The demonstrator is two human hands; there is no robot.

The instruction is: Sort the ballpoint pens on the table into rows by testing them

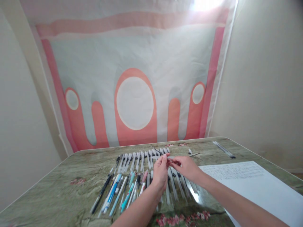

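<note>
Both of my hands meet above the middle of the table, fingers closed near each other. My left hand [161, 170] is wrapped round a thin, clear pen barrel [155, 157], whose end sticks out to the left. From the other side, my right hand [186, 167] pinches with thumb and fingertips; the small part between them is hidden. Behind the hands runs a row of clear pen parts [133, 161] with caps. In front on the left lie several pens, among them a blue and white pen [111, 194], a turquoise pen [127, 197] and a black pen [101, 194].
More clear pen pieces [178, 184] lie below my hands. A handwritten white sheet [258, 192] covers the table's right side. Behind it are clear, dark-tipped sticks [223, 149]. The marbled table [52, 186] reaches a wall hanging [134, 135] with coral shapes.
</note>
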